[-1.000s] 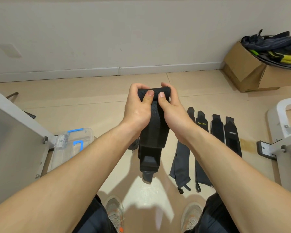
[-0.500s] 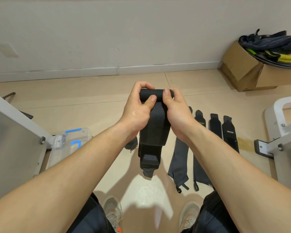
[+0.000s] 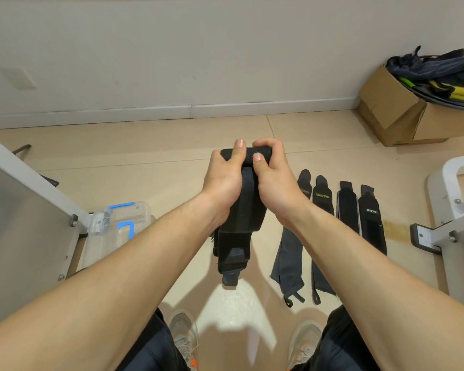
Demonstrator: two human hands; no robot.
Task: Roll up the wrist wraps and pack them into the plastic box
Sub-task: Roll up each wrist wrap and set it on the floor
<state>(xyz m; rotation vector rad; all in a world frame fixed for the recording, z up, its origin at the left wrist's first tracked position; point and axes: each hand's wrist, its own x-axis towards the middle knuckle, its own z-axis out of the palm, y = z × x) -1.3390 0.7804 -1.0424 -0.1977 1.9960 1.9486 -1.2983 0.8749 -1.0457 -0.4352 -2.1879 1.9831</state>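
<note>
Black wrist wrap point(image 3: 245, 210) hangs in the air to the right of the clear plastic box point(image 3: 118, 223), its top end rolled into a coil and its loose tail dangling. The left hand point(image 3: 224, 178) and right hand point(image 3: 272, 180) both grip the coil, thumbs pressed on it. Four more wraps point(image 3: 322, 210) lie flat in a row on the floor point(image 3: 172, 145), farther right of the box.
</note>
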